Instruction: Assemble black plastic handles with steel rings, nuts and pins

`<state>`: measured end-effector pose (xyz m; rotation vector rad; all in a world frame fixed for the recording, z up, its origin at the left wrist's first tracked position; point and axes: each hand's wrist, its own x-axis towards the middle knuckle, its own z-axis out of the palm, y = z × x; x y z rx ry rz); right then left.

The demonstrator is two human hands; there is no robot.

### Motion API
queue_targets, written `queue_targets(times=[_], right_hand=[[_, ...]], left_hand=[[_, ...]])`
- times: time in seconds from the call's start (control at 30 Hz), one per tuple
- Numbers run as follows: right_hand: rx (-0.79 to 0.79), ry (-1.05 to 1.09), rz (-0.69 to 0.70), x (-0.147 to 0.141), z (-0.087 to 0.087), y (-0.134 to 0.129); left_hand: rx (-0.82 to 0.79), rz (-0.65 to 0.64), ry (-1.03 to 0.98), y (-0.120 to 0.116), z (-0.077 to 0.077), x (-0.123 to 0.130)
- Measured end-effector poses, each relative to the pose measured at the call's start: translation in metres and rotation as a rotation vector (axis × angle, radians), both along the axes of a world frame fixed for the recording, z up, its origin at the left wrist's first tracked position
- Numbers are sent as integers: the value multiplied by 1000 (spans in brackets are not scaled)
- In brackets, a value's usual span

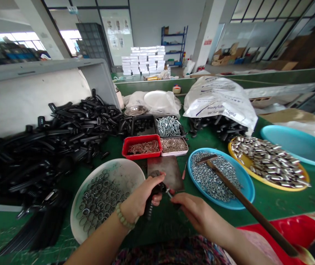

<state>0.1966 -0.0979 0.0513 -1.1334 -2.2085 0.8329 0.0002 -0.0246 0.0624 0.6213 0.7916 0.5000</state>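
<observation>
Near the front of the green bench, my left hand (143,195) is closed round a black plastic handle (149,211), whose lower end looks ridged or coiled. Just right of it, my right hand (192,209) pinches a thin metal shaft (170,193) with a dark end under the fingers, screwdriver-like. The shaft's tip meets or nearly meets the black handle; contact is hard to make out. Behind both hands lies a flat metal plate (171,171). To the left, a white basin (137,171) holds many metal rings (102,200).
Black handles (85,129) are heaped at left. Behind the plate stand a red tray (126,149) of pins and a bin of screws (168,126). A hammer (240,195) lies across a blue basin (249,198) of small metal parts. A yellow basin (302,184) holds metal sleeves.
</observation>
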Motion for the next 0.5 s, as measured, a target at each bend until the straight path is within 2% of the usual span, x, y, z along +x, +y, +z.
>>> queue_targets(times=[0.07, 0.13, 0.2, 0.27, 0.4, 0.43, 0.5], right_hand=[[-70, 30, -6, 3, -1, -1], [-97, 37, -64, 6, -2, -2], [-78, 42, -101, 9, -4, -1], [-49, 31, -68, 9, -5, 0], [-5, -12, -13, 8, -9, 3], [9, -19, -25, 8, -11, 3], [42, -31, -51, 11, -14, 5]], left_hand=[[49, -164, -79, 2, 1, -8], [156, -224, -50, 3, 1, -13], [228, -119, 104, 5, 0, -13], [220, -22, 178, 6, -1, -12], [201, -146, -177, 4, 6, -15], [213, -149, -226, 3, 8, -16], [220, -70, -167, 1, 8, -18]])
